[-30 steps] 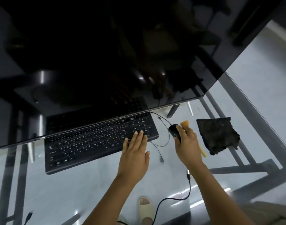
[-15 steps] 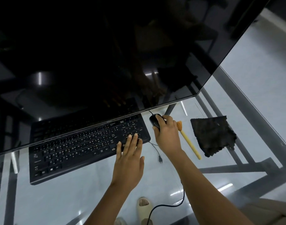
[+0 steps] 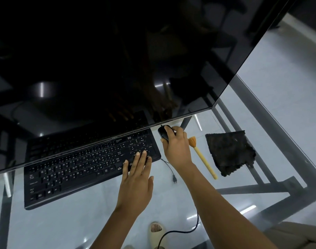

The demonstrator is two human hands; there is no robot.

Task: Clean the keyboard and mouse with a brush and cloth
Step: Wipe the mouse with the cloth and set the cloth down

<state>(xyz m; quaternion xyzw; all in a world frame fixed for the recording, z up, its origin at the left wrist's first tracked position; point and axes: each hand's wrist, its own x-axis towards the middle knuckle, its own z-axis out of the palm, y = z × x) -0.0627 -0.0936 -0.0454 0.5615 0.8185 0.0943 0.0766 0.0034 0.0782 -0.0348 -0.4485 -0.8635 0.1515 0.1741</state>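
We're still at setup, no cleaning yet: left hand flat w/ straight fingers on the keyboard, right hand curled round the mouse; next, probably pick up the brush beside the cloth.

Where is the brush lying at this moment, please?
In the head view, the brush lies on the glass table right of centre, between the right hand holding the mouse and the dark cloth.

Bare forearms, no sleeves; a cream slide sandal on one foot.
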